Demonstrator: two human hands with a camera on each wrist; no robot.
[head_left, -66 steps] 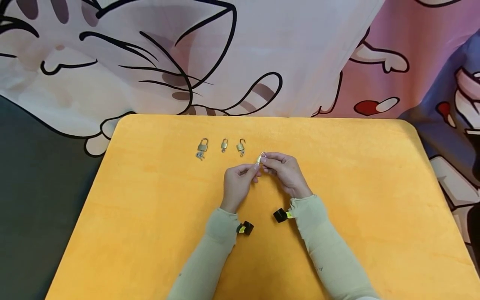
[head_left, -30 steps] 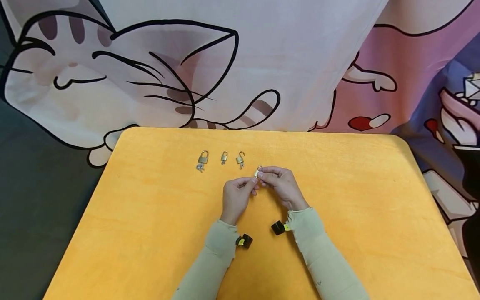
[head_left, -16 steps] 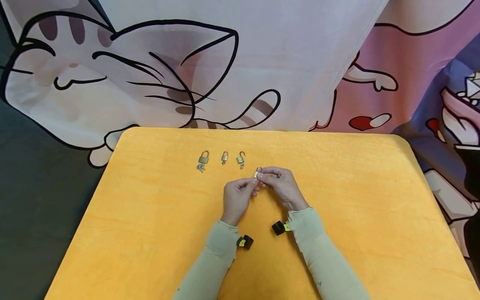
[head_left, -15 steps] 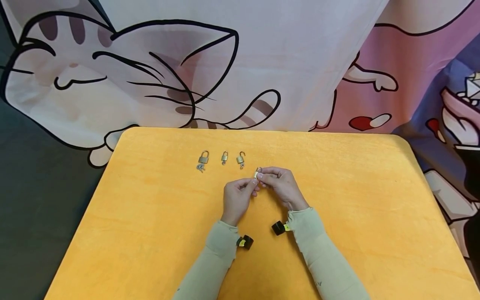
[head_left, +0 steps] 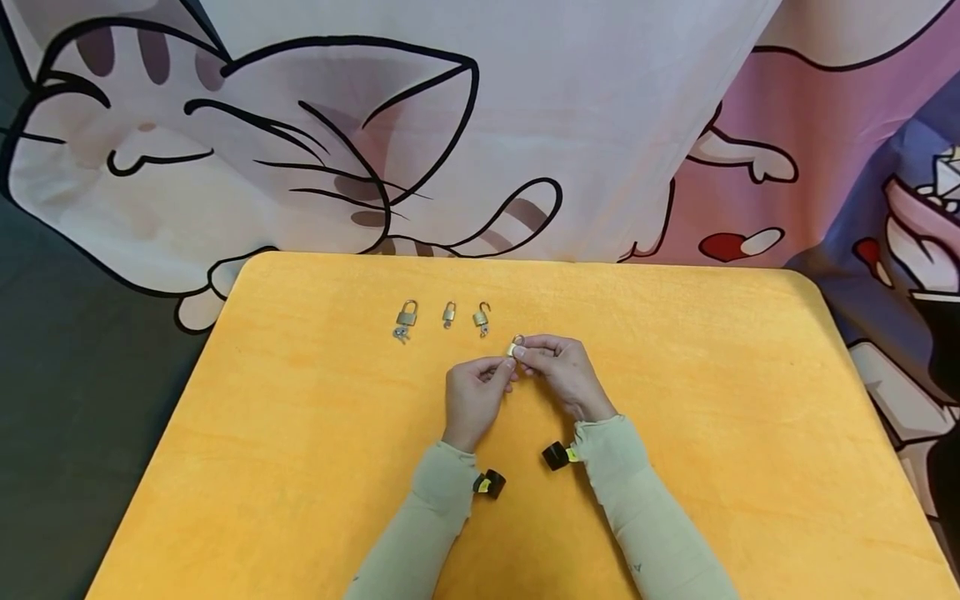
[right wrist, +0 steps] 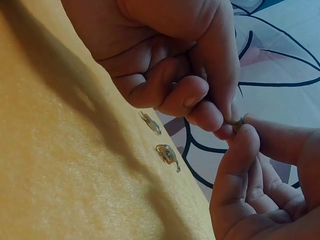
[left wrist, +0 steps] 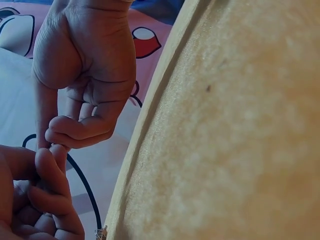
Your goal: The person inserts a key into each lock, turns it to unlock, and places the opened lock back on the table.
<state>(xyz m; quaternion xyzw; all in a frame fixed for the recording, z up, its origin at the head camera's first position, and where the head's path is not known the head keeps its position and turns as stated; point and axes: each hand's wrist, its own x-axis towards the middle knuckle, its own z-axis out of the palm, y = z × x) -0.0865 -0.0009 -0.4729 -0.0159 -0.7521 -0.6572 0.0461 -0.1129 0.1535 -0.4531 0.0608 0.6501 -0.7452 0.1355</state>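
Observation:
Over the table's middle both hands meet on a small brass padlock (head_left: 512,350), its shackle loop pointing up. My right hand (head_left: 564,372) pinches the padlock's body between thumb and index finger. The thumb and index finger of my left hand (head_left: 476,395) pinch its lower end, which the fingertips hide. In the right wrist view a sliver of the padlock (right wrist: 238,124) shows between the fingertips of both hands. Behind them, in a row, lie a larger padlock (head_left: 407,317) with keys (head_left: 401,333), a small padlock (head_left: 448,313), and one with its shackle swung open (head_left: 482,317).
The yellow table (head_left: 300,433) has rounded far corners. A curtain (head_left: 585,108) printed with cartoon figures hangs right behind its far edge. Dark floor (head_left: 67,400) shows to the left. A small black camera (head_left: 556,455) sits at the right wrist, another (head_left: 491,483) at the left.
The head view has tilted up, so the table appears lower than 2.2 s ago. Both hands keep their pinch on the padlock, with only slight finger movement. The other padlocks have stayed put.

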